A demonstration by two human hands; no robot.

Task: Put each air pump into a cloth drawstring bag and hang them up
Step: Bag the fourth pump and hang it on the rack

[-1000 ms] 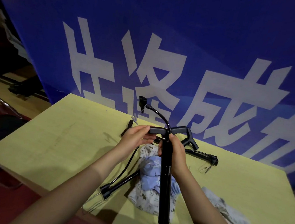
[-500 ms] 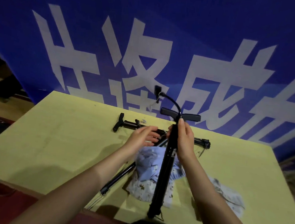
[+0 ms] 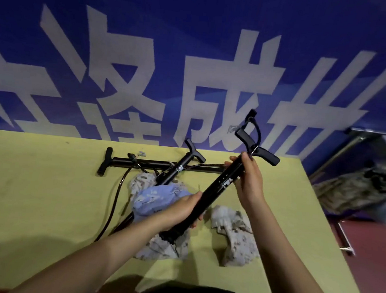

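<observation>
Air pump (image 3: 221, 184), black, slants in our grip above the worktop (image 3: 42, 203): our left hand (image 3: 181, 212) wraps its lower barrel, our right hand (image 3: 248, 181) holds the upper barrel below the T-handle. Its foot is hidden behind our left wrist. Beneath lie a blue cloth bag (image 3: 157, 197) and a patterned bag (image 3: 235, 234). Bare yellow surface spreads left to the edge. Farther back, two more pumps (image 3: 153, 164) cross by the blue banner (image 3: 195, 53).
</observation>
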